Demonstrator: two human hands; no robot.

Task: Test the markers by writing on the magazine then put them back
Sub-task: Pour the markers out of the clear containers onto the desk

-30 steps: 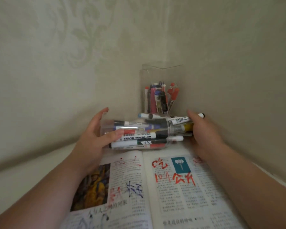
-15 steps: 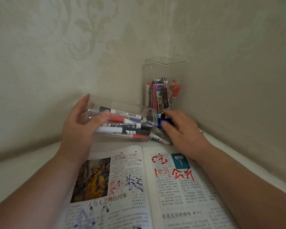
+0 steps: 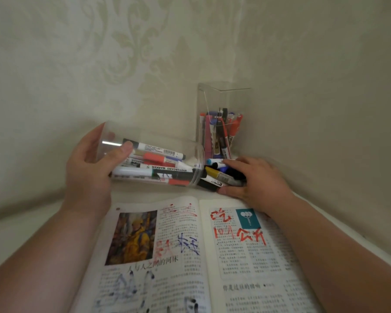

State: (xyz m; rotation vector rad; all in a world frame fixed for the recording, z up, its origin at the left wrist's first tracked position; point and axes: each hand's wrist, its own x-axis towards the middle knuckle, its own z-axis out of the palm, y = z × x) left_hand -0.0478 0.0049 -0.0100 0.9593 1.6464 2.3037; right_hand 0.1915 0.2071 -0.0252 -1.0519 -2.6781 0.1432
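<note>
Since half a second ago, more marker barrels show outside the jar's mouth, and the right hand sits a little further right of the rim. A second ago the jar lay level; its closed end is now raised.

- Left hand (image 3: 88, 168): grasps the closed left end of the clear round jar (image 3: 158, 141). The thumb (image 3: 120, 152) presses across the near wall. The fingers wrap behind the base and show through the plastic.
- Jar: on its side at the far edge of the table (image 3: 20, 233), mouth to the right and lower than the base. The markers in the jar (image 3: 167, 170) lie lengthwise; one reads "WHITEBOARD MARKER".
- Right hand (image 3: 257, 179): just right of the mouth, palm down. Its fingers (image 3: 237, 161) curl over the loose markers (image 3: 219, 177), with the thumb tucked under their near side, so the bunch is clasped. Black, yellow, blue and white barrels stick out towards the jar, some ends touching or just inside the rim.
- Magazine (image 3: 190, 256): open flat on the near side, both forearms over its outer edges. Red, blue and black scribbles mark both pages.
- Tall clear box (image 3: 221, 102): in the far corner, behind the jar's mouth, with pens (image 3: 221, 132) standing upright inside.
</note>
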